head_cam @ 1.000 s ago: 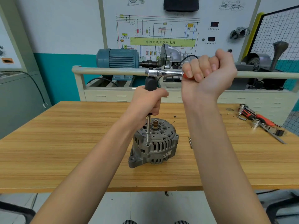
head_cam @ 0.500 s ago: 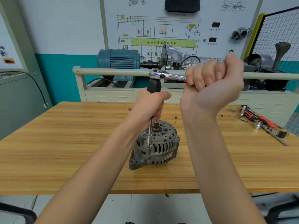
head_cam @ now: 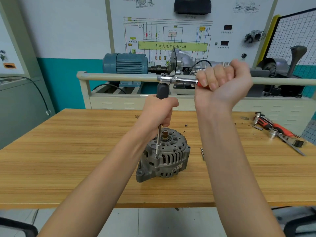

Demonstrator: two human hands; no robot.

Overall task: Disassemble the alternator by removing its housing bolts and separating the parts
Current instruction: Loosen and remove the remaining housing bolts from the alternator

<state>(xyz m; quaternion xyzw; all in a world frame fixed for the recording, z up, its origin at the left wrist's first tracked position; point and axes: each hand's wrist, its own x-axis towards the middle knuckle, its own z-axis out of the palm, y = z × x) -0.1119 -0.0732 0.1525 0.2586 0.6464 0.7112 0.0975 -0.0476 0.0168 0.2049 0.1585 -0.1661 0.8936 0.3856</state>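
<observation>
Workshop clutter and a wiring-diagram board stand behind a wooden bench (head_cam: 68, 159), where the alternator (head_cam: 165, 155) sits upright, straight below both grips. Curled round the dark driver handle (head_cam: 162, 90), the left hand (head_cam: 158, 112) steadies a vertical extension bar (head_cam: 159, 139) whose tip meets a housing bolt (head_cam: 157, 157) on the alternator's near-left rim. Level with that handle's top, the right hand (head_cam: 224, 82) fists the ratchet (head_cam: 177, 80), whose long axis runs sideways, ready to swing about the vertical bar.

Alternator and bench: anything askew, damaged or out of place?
Nothing stands out. The alternator sits flat on the bench, the extension bar stands upright on a housing bolt, and spare tools lie at the right.
</observation>
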